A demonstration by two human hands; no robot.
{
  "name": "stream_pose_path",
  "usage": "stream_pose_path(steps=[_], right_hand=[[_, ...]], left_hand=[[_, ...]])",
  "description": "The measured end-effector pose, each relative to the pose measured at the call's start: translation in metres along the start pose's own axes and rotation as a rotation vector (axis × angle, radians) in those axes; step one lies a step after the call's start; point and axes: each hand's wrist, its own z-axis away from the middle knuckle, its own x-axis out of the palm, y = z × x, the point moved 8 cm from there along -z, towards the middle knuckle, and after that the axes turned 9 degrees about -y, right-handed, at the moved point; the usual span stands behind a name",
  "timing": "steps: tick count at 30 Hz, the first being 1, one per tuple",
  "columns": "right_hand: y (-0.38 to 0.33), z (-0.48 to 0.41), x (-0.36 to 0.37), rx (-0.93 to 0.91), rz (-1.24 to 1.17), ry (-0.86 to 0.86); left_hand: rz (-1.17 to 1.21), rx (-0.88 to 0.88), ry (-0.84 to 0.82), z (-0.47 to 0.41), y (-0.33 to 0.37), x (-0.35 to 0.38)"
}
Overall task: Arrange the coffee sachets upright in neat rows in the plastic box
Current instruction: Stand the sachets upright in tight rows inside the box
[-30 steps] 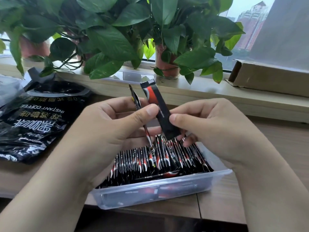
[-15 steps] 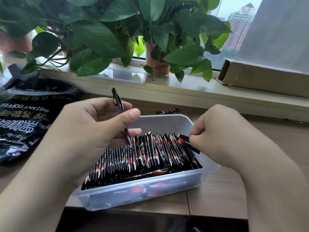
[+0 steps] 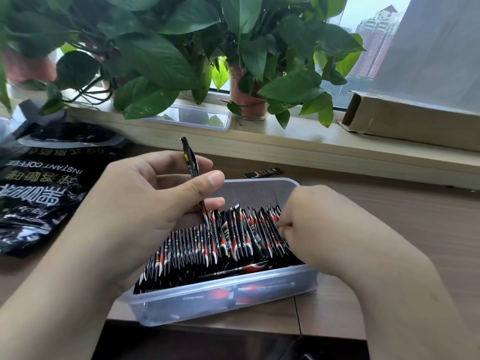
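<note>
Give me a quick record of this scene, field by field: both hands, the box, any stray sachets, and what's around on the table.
left hand: grip on one sachet, held upright above the box
right hand: fingers curled into the right end of the row; whether it holds a sachet cannot be told
plastic box: clear, on the table edge, mostly filled
sachet row: standing, leaning slightly
flat sachet: lying along the near wall
loose sachet: on the table behind the box
coffee bag: black, left of the box

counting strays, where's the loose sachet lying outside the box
In the head view, the loose sachet lies flat on the table, just behind the plastic box's far rim.
</note>
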Motion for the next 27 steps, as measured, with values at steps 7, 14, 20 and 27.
stream_pose_path(steps=[7, 14, 20, 27], right_hand=[[-0.05, 0.041, -0.047, -0.539, -0.628, 0.259], [-0.026, 0.04, -0.062, -0.448, -0.537, 0.506], [0.026, 0.02, -0.044, 0.039, -0.293, 0.309], [0.024, 0.015, -0.031, 0.131, -0.175, 0.213]], left_hand=[[0.157, 0.017, -0.061, 0.001, 0.003, 0.011], [0.064, 0.045, 0.009, 0.001, 0.003, 0.01], [-0.347, 0.154, 0.199, -0.005, 0.007, -0.02], [-0.375, 0.15, 0.152, -0.005, 0.003, -0.016]])
